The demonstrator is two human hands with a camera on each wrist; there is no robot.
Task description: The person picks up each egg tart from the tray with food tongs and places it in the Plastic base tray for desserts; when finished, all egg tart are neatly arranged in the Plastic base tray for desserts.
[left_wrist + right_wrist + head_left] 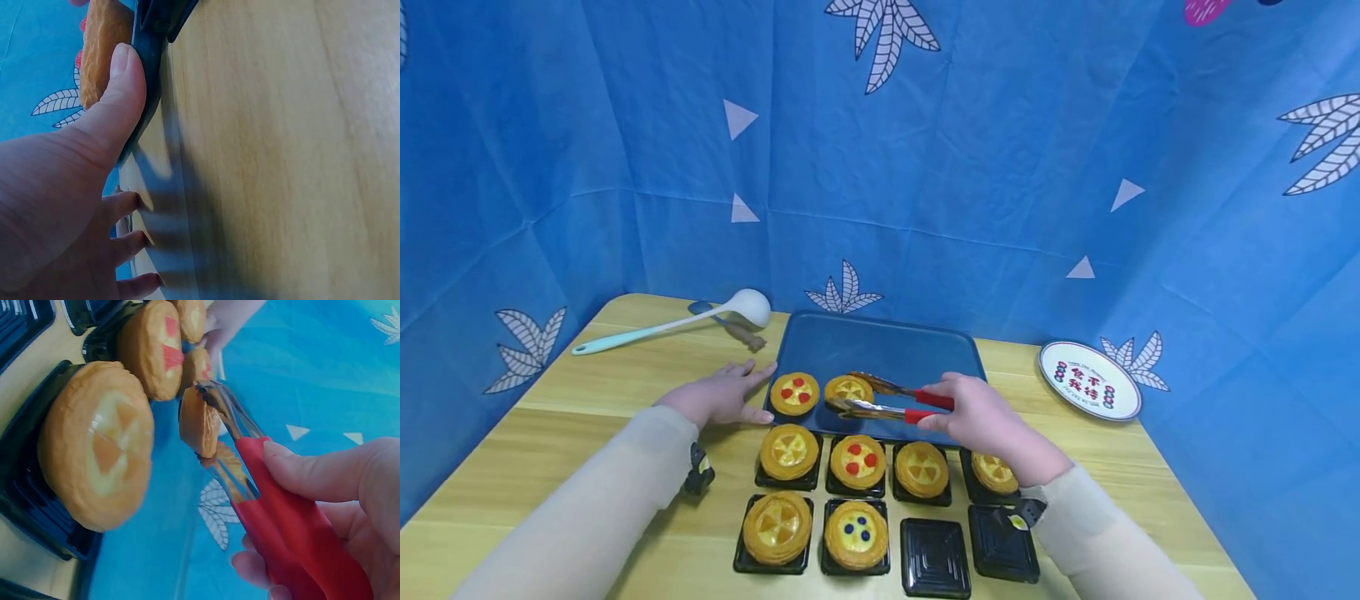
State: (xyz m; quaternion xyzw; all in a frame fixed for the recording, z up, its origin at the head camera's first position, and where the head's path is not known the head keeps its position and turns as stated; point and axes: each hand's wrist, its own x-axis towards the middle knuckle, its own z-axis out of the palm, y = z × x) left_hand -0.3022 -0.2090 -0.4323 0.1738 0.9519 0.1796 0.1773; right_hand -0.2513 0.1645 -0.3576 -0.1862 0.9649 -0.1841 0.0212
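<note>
My right hand (pixel 981 408) grips red-handled metal tongs (pixel 262 487). The tongs' tips are around an egg tart (pixel 847 388) topped with yellow-orange pieces, at the front of the dark blue tray (pixel 880 342). Whether that tart touches the tray I cannot tell. A tart with red pieces (pixel 794 393) sits in the tray's front left corner. Beside it, my left hand (pixel 722 396) lies at the tray's left edge with fingers spread. In the left wrist view its thumb (pixel 119 94) rests on the tray's rim, and the other fingertips are near the wooden table.
In front of the tray stand two rows of black plastic holders. Several hold tarts, including a blueberry-topped one (pixel 855 535); two holders (pixel 935 557) are bare. A white ladle (pixel 748 307) and a brown-handled spoon (pixel 745 336) lie back left. A white plate (pixel 1090 380) lies right.
</note>
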